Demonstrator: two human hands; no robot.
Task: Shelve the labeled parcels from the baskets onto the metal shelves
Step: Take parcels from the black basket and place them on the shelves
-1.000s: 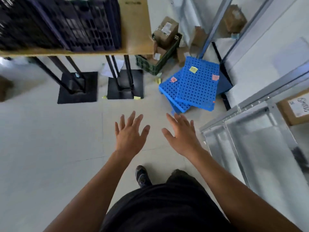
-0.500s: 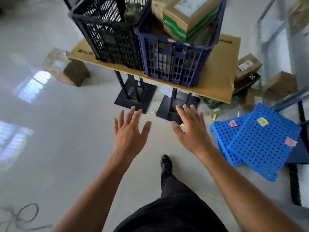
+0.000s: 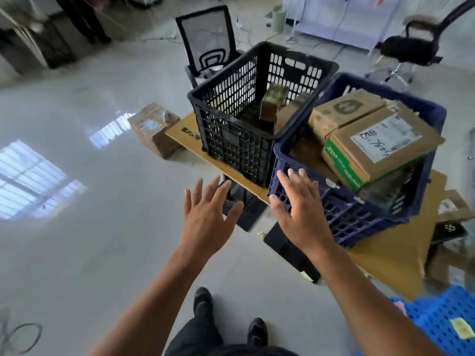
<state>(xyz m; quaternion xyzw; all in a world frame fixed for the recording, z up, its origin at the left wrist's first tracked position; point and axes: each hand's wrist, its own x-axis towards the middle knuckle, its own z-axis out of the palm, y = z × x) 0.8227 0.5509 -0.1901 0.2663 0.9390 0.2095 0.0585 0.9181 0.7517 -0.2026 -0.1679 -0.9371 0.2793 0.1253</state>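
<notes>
Over the floor, just short of the table's (image 3: 390, 250) near edge, the left hand (image 3: 208, 219) is held with its fingers spread and nothing in it. Beside it the right hand (image 3: 300, 211) is likewise spread and empty, raised before the near wall of the blue basket (image 3: 359, 217); whether contact is made cannot be told. Two cardboard parcels are seen in that basket: a labeled parcel (image 3: 380, 147) lying tilted on top, and a second parcel (image 3: 344, 109) behind it. Against the blue basket's left side a black basket (image 3: 231, 140) is set at the table's left end, with a small box (image 3: 272, 104) standing inside. Beyond that end, a cardboard box (image 3: 154, 129) is seen on the floor.
</notes>
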